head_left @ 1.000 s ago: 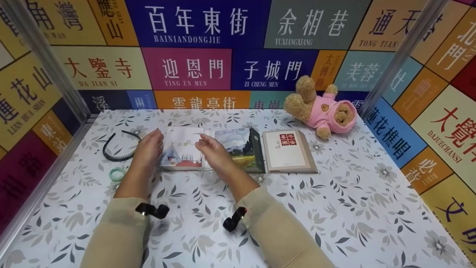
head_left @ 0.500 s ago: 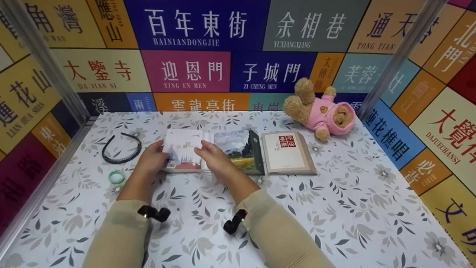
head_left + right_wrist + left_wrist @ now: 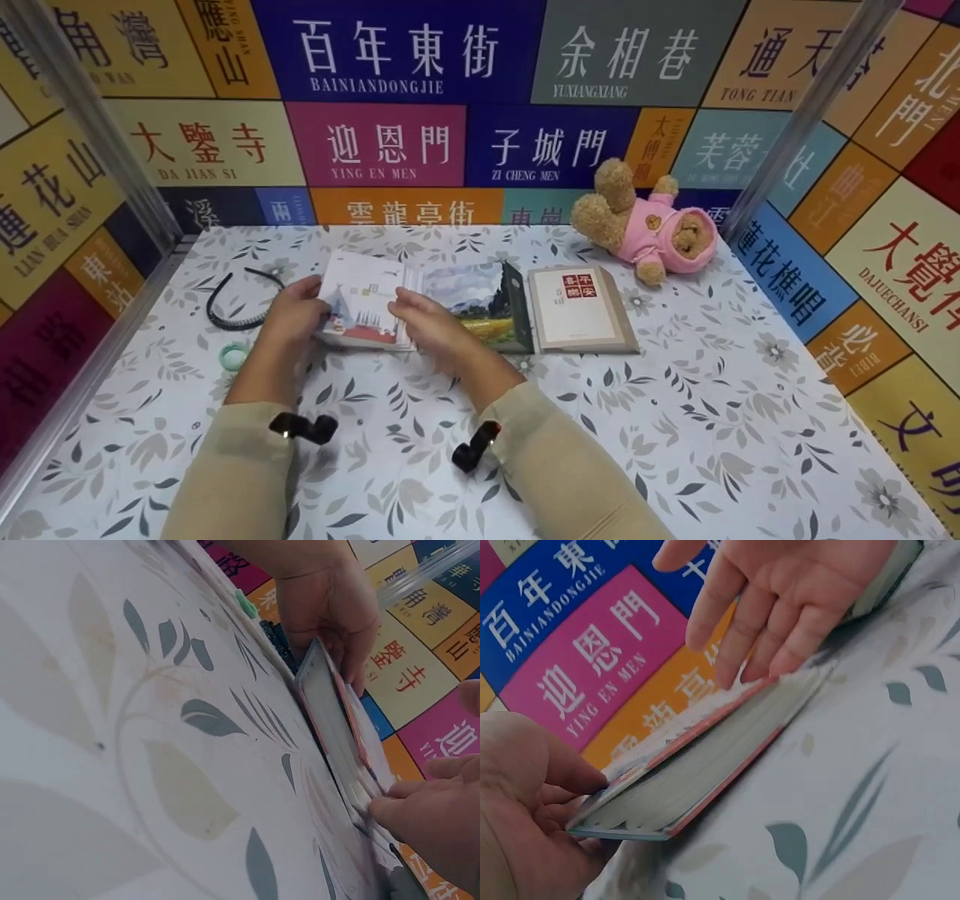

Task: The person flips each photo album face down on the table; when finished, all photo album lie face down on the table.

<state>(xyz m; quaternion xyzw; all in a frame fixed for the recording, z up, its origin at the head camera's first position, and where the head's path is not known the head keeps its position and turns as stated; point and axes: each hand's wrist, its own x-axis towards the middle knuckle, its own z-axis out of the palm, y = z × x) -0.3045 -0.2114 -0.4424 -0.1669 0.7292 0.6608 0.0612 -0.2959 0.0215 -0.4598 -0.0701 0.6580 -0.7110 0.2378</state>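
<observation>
My left hand (image 3: 294, 315) pinches the left edge of a notebook (image 3: 361, 300) with a pale cover, a printed tent and a red ground. In the left wrist view its thumb lies on the cover and the fingers go under the notebook (image 3: 705, 757), whose near end is a little off the table. At the opposite edge is my right hand (image 3: 431, 322), its fingers (image 3: 754, 630) stretched out, touching or almost touching the notebook. Right beside it lies a book with a painted landscape cover (image 3: 480, 307), partly behind my right hand.
A white-and-tan book (image 3: 581, 311) with red characters lies further right. Behind it a teddy bear (image 3: 649, 225) in a pink hoodie lies on its side. To the left are a black headband (image 3: 215, 313) and a green bangle (image 3: 225, 351). Printed panels wall in the table.
My left hand went from straight fingers beside the notebook to gripping its left edge. The notebook has shifted slightly left and turned a little. My right hand stays at its right edge.
</observation>
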